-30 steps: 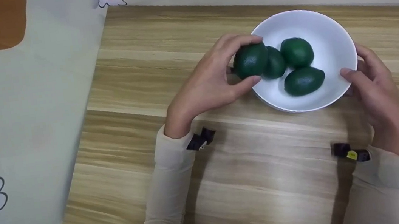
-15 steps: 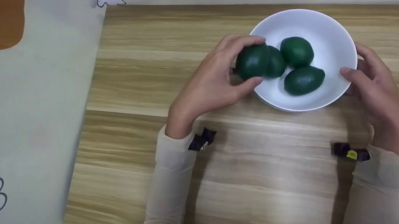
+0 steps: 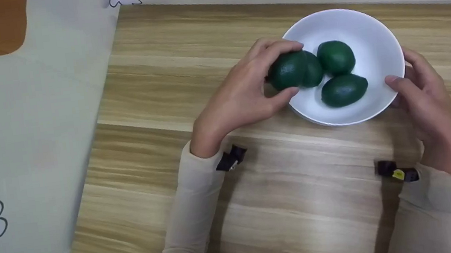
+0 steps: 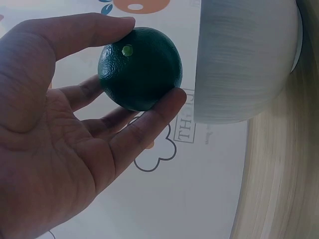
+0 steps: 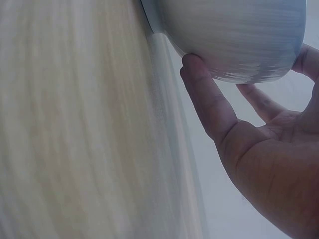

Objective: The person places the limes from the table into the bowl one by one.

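My left hand (image 3: 242, 90) grips a dark green lime (image 3: 286, 71) between thumb and fingers, above the left rim of a white bowl (image 3: 377, 47). In the left wrist view the lime (image 4: 142, 69) shows a small pale stem spot, and the bowl's outer wall (image 4: 244, 59) stands close beside the fingertips. Inside the bowl lie three more limes; the held one partly covers the leftmost lime (image 3: 312, 70) in the head view. My right hand (image 3: 431, 105) holds the bowl at its right side, thumb on the rim and fingers against the outer wall, as the right wrist view shows.
The bowl stands on a wood-grain table (image 3: 152, 88), near its far edge. Pale printed cloth (image 3: 36, 124) lies beyond the table's left and far edges. A small black device (image 3: 231, 158) sits at the left cuff, another black device (image 3: 396, 171) at the right cuff.
My left hand has moved slightly right with the lime, further over the bowl's rim, covering more of the leftmost lime. The right hand and bowl have stayed almost still.
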### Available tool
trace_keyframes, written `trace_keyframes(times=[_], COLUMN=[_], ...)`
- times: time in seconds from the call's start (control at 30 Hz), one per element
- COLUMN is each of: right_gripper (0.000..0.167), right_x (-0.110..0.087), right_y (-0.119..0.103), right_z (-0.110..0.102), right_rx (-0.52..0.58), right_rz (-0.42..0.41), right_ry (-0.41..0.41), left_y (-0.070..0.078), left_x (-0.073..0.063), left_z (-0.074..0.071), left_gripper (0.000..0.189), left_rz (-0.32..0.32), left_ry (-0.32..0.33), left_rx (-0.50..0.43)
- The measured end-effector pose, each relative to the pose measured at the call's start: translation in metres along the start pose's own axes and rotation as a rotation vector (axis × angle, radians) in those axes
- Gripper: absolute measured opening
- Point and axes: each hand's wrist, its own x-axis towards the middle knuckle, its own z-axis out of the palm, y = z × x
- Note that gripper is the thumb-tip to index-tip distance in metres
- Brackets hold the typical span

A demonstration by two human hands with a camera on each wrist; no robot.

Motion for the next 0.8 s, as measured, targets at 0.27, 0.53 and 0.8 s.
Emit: trace_keyframes(times=[0.27,0.53,0.8], right_gripper=[0.052,0.056,0.054], right_x=[-0.002,-0.0005,-0.0004], right_y=[0.0007,-0.0004,-0.0002], right_z=[0.002,0.0034,0.004], right_rx=[0.009,-0.054,-0.037], right_rz=[-0.006,0.018,0.013], right_ry=[0.01,0.037,0.033], left_y=[0.0004,0.001,0.0002], left_x=[0.0005,0.0006,0.0003], left_z=[0.0013,0.0029,0.0034], left_gripper=[0.061,0.06,0.06], left_rz=[0.001,0.007,0.013], left_ry=[0.003,0.002,-0.005], left_rx=[0.03,0.038,0.036])
